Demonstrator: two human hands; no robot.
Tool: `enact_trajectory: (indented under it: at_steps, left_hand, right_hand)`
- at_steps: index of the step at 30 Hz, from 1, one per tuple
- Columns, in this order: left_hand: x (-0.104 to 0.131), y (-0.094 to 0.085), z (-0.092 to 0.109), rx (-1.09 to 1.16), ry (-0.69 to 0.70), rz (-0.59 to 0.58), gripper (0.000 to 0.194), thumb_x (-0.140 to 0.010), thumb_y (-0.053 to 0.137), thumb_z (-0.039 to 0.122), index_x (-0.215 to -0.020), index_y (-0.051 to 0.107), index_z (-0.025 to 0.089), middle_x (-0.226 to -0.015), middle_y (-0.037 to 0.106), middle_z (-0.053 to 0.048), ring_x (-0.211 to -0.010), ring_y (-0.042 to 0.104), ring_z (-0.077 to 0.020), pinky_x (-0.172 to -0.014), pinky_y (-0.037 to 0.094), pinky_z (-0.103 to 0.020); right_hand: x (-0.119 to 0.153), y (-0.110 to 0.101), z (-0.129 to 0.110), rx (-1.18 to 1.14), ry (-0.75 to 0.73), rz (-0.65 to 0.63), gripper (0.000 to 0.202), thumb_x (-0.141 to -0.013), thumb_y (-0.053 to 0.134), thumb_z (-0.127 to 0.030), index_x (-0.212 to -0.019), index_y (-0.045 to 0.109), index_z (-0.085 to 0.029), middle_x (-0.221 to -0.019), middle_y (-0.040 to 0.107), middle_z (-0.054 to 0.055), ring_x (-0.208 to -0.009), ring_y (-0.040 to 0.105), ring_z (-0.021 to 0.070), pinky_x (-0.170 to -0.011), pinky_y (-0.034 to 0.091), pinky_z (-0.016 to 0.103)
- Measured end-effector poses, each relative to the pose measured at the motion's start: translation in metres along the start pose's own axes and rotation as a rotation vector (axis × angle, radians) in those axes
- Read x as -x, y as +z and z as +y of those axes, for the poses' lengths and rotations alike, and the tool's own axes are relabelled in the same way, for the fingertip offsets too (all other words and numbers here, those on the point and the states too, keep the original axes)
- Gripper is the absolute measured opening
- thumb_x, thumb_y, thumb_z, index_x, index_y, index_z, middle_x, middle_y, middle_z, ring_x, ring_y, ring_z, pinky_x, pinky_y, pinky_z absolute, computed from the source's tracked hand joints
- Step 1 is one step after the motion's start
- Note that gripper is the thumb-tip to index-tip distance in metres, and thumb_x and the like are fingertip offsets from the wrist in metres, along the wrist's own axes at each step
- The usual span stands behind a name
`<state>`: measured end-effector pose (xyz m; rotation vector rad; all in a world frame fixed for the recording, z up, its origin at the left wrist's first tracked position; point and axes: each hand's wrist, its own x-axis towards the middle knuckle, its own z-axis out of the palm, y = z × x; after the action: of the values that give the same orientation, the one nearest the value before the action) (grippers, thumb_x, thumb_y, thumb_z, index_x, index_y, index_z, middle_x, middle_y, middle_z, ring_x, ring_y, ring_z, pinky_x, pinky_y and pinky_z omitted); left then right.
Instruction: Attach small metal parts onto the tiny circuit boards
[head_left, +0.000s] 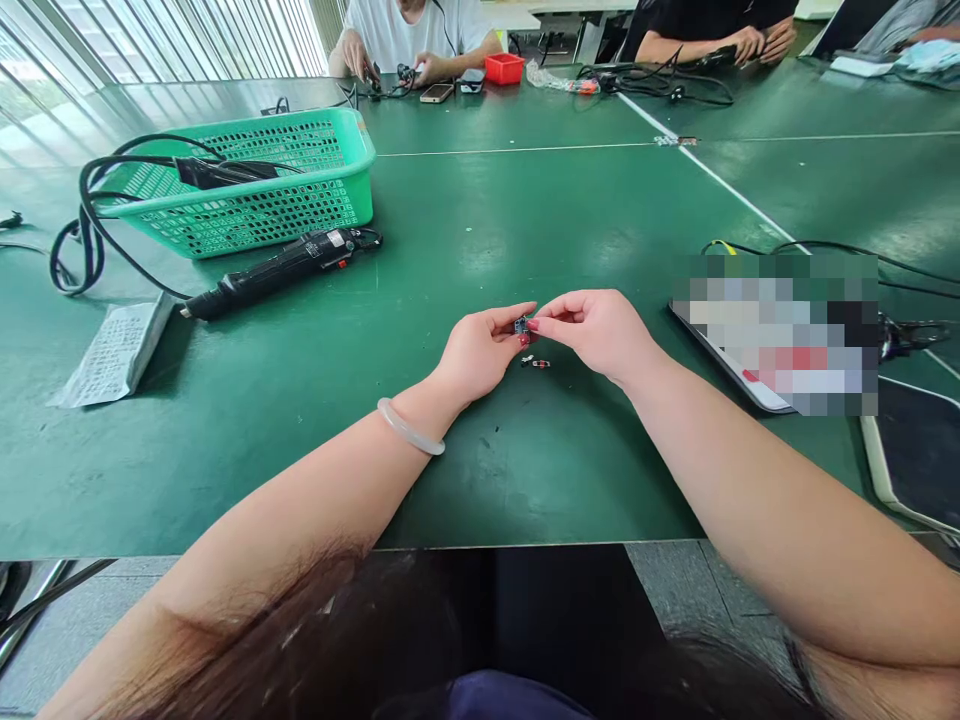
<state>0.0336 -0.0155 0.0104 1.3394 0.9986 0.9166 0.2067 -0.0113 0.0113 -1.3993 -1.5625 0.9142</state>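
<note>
My left hand [481, 350] pinches a small dark blue part with metal-looking spots [521, 325] between thumb and fingers, just above the green table [480, 230]. From the other side, the thumb and forefinger of my right hand [596, 328] close on the same part. It is too small to tell its exact kind. On the table right below lie a tiny red and black piece [541, 364] and a small pale and black piece [526, 359]. A white bangle [410, 428] circles my left wrist.
At left stand a green plastic basket [277, 205] with black cable, a black electric screwdriver [285, 272] and a paper-wrapped packet [116, 350]. At right lie a blurred-out flat item [780, 335] and a dark tray [922, 445]. Two people work across the table near a red box [504, 69].
</note>
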Motion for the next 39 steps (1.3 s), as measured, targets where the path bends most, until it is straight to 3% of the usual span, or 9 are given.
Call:
enact_trajectory:
  at_steps: [8,16,25,39]
  left_hand:
    - [-0.001,0.001,-0.001,0.049,0.003,-0.035,0.06,-0.082,0.061,-0.003,-0.141,0.057,0.003,-0.136,0.068,-0.017,-0.123,0.069,-0.0246,-0.115,0.049,-0.039]
    - [-0.003,0.0,-0.003,0.077,0.013,-0.008,0.058,-0.08,0.062,-0.001,-0.137,0.062,0.009,-0.135,0.07,-0.013,-0.124,0.069,-0.0237,-0.116,0.047,-0.039]
    - [-0.001,0.002,0.001,0.036,0.025,0.022,0.057,-0.083,0.062,0.0,-0.139,0.06,0.007,-0.139,0.068,-0.012,-0.126,0.067,-0.0226,-0.117,0.047,-0.037]
    - [-0.002,0.002,-0.002,0.028,0.056,0.021,0.057,-0.083,0.063,0.002,-0.139,0.06,0.006,-0.141,0.066,-0.013,-0.127,0.067,-0.0236,-0.115,0.049,-0.036]
  right_hand:
    - [-0.003,0.003,0.006,-0.095,-0.013,0.011,0.041,-0.061,0.086,-0.058,-0.071,0.077,-0.02,-0.076,0.075,0.005,-0.074,0.065,0.0197,-0.078,0.051,0.038]
    - [-0.001,0.007,0.003,-0.107,-0.013,0.06,0.03,-0.065,0.084,-0.047,-0.072,0.077,-0.019,-0.073,0.073,0.003,-0.069,0.061,0.0163,-0.071,0.048,0.035]
    - [0.003,0.01,-0.003,-0.136,0.005,0.099,0.018,-0.068,0.08,-0.038,-0.07,0.077,-0.02,-0.07,0.072,0.002,-0.068,0.061,0.016,-0.07,0.048,0.035]
    - [0.005,0.011,-0.003,-0.078,-0.061,0.137,0.018,-0.071,0.079,-0.039,-0.071,0.078,-0.021,-0.075,0.076,0.003,-0.072,0.065,0.0185,-0.074,0.05,0.037]
